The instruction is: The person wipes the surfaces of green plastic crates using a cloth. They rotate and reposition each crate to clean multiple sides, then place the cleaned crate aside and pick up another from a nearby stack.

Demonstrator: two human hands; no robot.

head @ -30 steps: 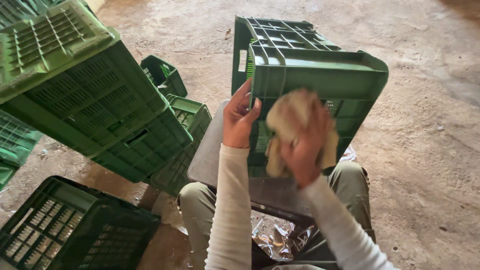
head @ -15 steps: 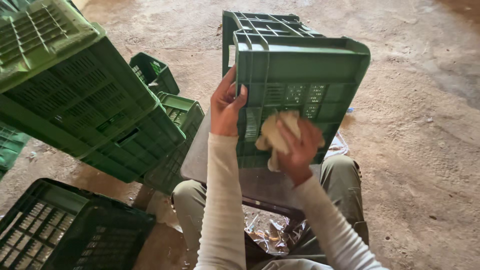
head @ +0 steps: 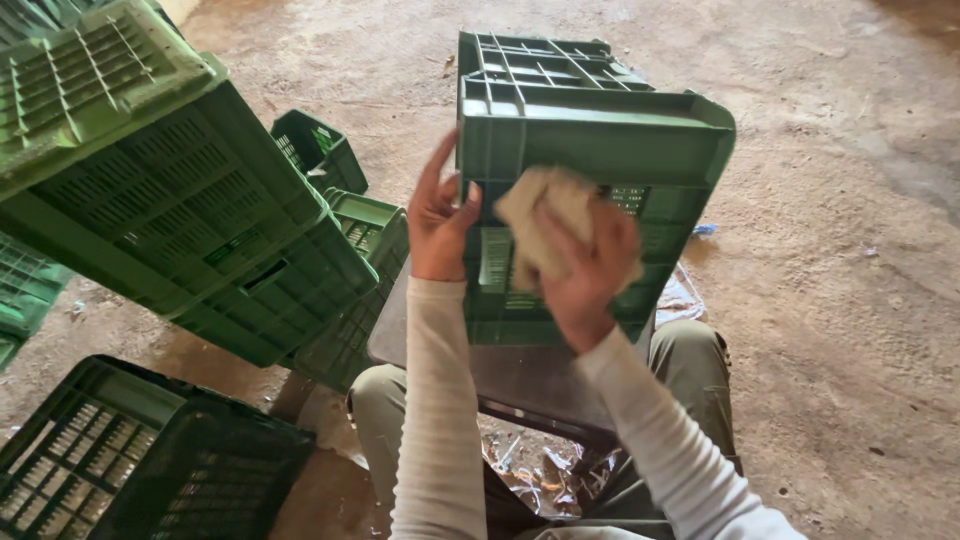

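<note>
Closest in, below both wrists, crumpled shiny wrapping (head: 540, 478) lies between the seated person's knees, under a flat grey board (head: 520, 375) resting across the lap. On that board stands 1 green plastic crate (head: 590, 130), tipped so its near wall faces the person. The left hand (head: 440, 215) clasps the crate's left edge, fingers up along the corner and thumb wrapped onto the wall, steadying it. The right hand (head: 590, 270) is curled around a bunched tan cloth (head: 540, 210), pressing it flat against the wall just right of the left hand. The step looks like wiping the crate's side. A next stroke would call for firm pressure across the slotted wall while the left hand keeps the crate from sliding. Left of the left hand, more green crates (head: 190, 200) lean stacked, with a dark green crate (head: 140, 460) lower down. Beyond both hands, bare dusty concrete floor (head: 840, 300)
</note>
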